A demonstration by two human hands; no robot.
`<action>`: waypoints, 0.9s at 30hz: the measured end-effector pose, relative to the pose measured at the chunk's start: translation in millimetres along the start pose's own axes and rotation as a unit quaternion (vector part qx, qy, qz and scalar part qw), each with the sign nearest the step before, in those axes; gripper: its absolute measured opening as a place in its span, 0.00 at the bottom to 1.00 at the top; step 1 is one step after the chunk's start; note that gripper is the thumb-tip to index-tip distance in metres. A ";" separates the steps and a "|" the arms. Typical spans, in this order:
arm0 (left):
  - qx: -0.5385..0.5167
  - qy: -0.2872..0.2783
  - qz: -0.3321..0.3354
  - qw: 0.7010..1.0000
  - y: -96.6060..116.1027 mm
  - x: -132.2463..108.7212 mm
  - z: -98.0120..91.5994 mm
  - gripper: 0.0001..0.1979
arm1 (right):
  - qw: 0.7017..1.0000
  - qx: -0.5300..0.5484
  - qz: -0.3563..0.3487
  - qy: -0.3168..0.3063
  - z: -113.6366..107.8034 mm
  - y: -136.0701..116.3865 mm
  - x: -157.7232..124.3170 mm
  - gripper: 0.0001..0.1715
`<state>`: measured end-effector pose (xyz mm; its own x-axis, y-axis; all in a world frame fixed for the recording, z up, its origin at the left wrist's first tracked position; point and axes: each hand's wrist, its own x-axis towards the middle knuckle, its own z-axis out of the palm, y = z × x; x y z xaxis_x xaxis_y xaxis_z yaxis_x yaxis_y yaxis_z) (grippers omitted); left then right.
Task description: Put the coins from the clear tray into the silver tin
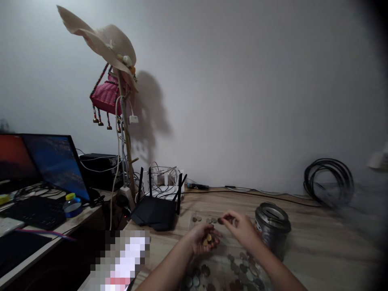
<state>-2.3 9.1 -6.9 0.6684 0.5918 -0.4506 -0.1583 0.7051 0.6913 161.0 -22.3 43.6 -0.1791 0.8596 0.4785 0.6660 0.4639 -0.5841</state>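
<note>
My left hand (198,239) is turned palm up with its fingers curled around a few gold-coloured coins (207,241). Just to its right, my right hand (242,229) pinches a single dark coin (220,221) between thumb and fingertips. Under both hands is what looks like a clear plastic tray or sheet (220,262). Many loose coins (244,268) are spread over its near part, and a short row of coins (209,220) lies along its far edge. Right of my right hand stands a jar (274,232) whose lid has a slot; its contents cannot be made out.
A black router (156,212) with upright antennas sits left of the hands, beside a blurred-out object (124,258). Cables run along the wall to a black coil (329,180). Further left are monitors (53,161), a small bottle (72,206) and a stand holding a hat (106,42) and pink bag (106,97).
</note>
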 end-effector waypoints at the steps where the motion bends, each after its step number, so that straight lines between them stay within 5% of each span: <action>1: 0.003 -0.003 -0.006 1.000 0.6 -0.8 -0.5 0.13 | 0.998 -0.027 -0.003 0.055 -13.4 2.4 0.9 0.15; 4: 0.008 -0.022 -0.005 1.000 1.5 -1.9 -2.0 0.12 | 0.962 -0.146 0.006 0.232 -61.4 20.4 1.9 0.17; 6: 0.005 -0.016 0.012 1.000 1.2 -1.5 -2.5 0.12 | 0.929 -0.242 0.066 0.274 -91.4 41.1 1.5 0.17; 9: -0.007 0.019 0.034 0.999 0.8 -0.1 -2.6 0.13 | 0.923 -0.279 0.165 0.206 -119.1 77.4 1.5 0.15; 13: -0.016 0.058 0.043 0.997 1.4 0.3 -1.5 0.17 | 0.947 -0.231 0.189 0.120 -124.3 106.2 3.6 0.13; 16: -0.011 0.074 0.044 0.996 1.9 -0.7 -0.8 0.20 | 0.948 -0.255 0.148 0.123 -117.4 97.2 5.6 0.13; 21: 0.026 0.038 0.056 0.997 1.2 -2.9 1.2 0.28 | 0.940 -0.240 0.018 0.243 -77.4 34.3 4.1 0.15; 24: 0.055 -0.002 0.062 0.997 -0.3 -6.2 7.6 0.33 | 0.985 -0.157 -0.029 0.063 -29.8 0.1 -3.6 0.14; 27: 0.070 -0.024 0.067 0.995 -2.3 -10.9 18.0 0.33 | 0.990 -0.099 -0.014 -0.100 16.9 -8.0 -11.4 0.09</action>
<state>3.9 -6.0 6.7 0.6825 0.6551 -0.3241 -0.1474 0.5577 0.8169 145.5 -32.2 31.7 -0.3263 0.8816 0.3410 0.7842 0.4539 -0.4231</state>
